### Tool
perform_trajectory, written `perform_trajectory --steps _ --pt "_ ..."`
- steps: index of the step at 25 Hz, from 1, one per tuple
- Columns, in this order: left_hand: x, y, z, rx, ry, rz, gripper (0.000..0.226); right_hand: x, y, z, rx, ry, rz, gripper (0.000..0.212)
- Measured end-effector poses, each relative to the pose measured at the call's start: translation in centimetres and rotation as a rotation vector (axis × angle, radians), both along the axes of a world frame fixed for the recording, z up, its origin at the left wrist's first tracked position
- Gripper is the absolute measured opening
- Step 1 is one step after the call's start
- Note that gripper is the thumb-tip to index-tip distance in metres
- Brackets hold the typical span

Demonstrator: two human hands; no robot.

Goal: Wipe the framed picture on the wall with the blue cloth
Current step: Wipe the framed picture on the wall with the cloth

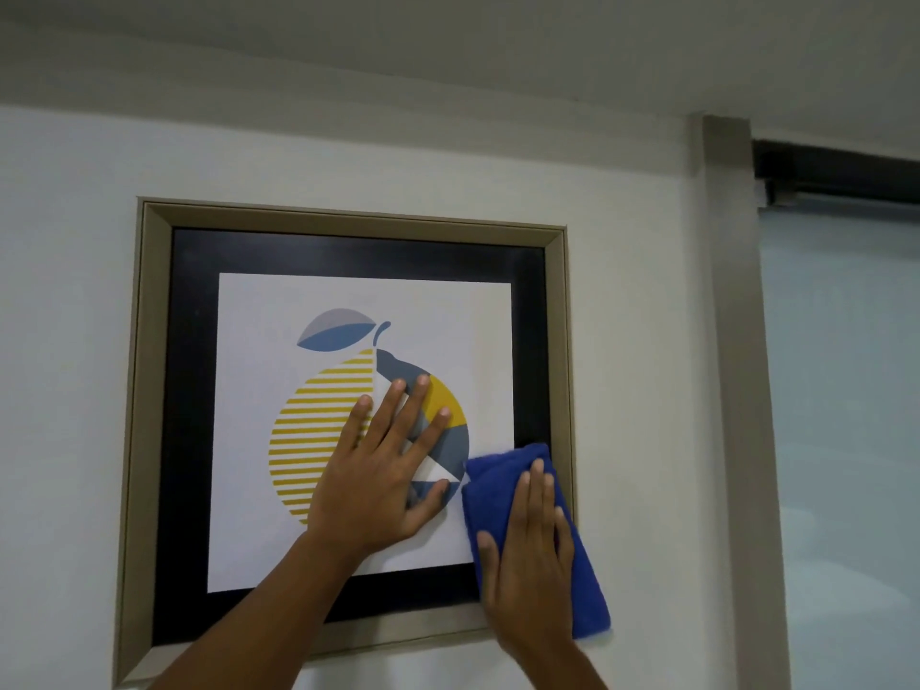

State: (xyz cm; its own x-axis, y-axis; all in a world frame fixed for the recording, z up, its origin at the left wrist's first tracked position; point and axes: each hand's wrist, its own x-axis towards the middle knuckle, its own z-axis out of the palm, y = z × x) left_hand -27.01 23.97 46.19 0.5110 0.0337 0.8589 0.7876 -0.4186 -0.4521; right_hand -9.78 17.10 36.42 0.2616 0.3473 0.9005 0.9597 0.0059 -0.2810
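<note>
A framed picture hangs on the white wall, with a beige frame, a black mat and a print of a yellow and blue fruit. My left hand lies flat on the print with its fingers spread, holding nothing. A folded blue cloth covers the picture's lower right corner and overlaps the frame's right edge. My right hand presses flat on the cloth with fingers together, holding it against the glass.
A beige vertical door or window post stands to the right of the picture. Beyond it is a frosted glass panel under a dark top rail. The ceiling runs close above.
</note>
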Motion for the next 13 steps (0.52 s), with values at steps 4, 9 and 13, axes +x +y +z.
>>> perform_trajectory --steps 4,9,13 --pt "0.0 0.4 -0.3 0.014 -0.011 -0.037 0.079 0.4 1.3 15.7 0.15 -0.074 -0.012 0.07" --pt "0.0 1.4 -0.5 0.019 -0.035 -0.087 0.08 0.0 2.7 20.4 0.284 -0.016 -0.041 0.064" --pt "-0.1 0.4 -0.1 -0.009 -0.009 -0.081 0.076 0.9 -0.4 4.5 0.108 -0.142 0.008 0.062"
